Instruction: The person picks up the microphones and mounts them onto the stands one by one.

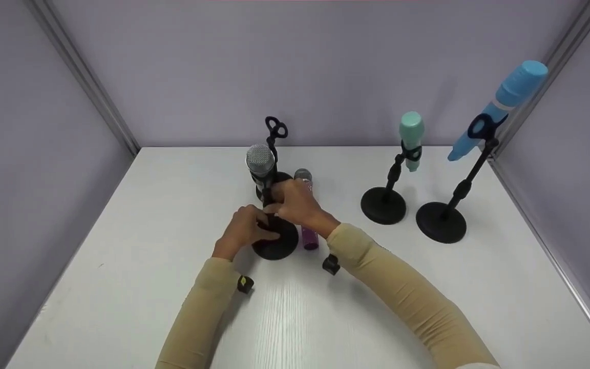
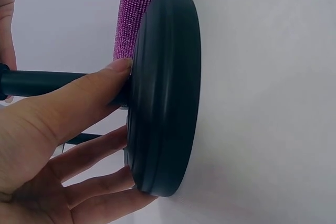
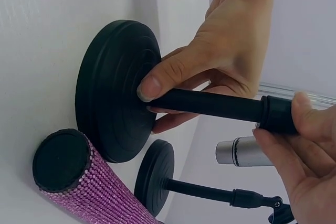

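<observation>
Just left of a purple microphone (image 1: 310,239), a person's left hand (image 1: 244,228) grips a black stand (image 1: 282,247) low down while the right hand (image 1: 297,202) pinches its collar (image 3: 275,114), apparently mid-adjustment; the next move likely calls for a steady stand, careful twist.

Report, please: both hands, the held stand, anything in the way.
Left fingers low on held stand; right fingers gripping higher. Purple microphone lying close beside, perhaps obstructing.
</observation>
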The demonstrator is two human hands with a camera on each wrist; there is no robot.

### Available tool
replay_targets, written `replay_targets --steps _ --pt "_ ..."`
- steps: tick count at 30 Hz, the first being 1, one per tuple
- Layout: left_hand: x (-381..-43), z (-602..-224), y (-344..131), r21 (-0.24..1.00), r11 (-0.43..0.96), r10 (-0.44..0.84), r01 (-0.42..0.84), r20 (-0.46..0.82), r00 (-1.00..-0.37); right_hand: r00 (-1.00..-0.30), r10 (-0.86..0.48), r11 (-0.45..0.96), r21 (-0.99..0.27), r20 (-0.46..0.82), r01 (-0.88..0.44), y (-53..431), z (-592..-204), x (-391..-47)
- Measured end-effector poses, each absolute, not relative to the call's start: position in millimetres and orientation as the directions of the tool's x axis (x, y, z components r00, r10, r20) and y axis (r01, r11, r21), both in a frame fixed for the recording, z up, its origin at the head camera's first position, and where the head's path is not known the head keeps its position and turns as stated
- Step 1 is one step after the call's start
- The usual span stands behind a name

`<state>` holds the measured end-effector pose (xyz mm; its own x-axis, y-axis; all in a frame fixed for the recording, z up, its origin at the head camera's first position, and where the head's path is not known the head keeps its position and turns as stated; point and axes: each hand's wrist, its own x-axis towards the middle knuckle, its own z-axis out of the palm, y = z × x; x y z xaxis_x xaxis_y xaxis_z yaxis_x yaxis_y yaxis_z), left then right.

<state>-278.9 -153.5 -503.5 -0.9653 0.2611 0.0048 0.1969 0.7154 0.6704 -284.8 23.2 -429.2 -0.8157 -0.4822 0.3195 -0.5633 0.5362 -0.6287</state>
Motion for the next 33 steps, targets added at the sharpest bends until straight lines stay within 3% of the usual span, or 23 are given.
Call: replay_targets --steps 11,21,29,33 --pt "-279 -504 -151 0.676 0.714 0.255 0.18 -0.011 -0.967 -0.84 -0.454 0.551 -0.646 0.298 -0.527 23 -429 -281" --pt "-279 -503 -151 0.673 0.719 0.255 0.176 -0.02 -0.967 -0.818 -0.519 0.523 -0.666 0.247 -0.533 30 -428 -287" --pt "-280 -502 -152 0.661 0.727 0.267 0.186 -0.022 -0.964 -0.826 -0.54 0.434 -0.787 0.162 -0.438 50 -422 -299" --pt "-280 -502 -160 0.665 0.734 0.227 0.137 -0.051 -0.973 -0.86 -0.49 0.473 -0.785 0.144 -0.401 63 -421 -304"
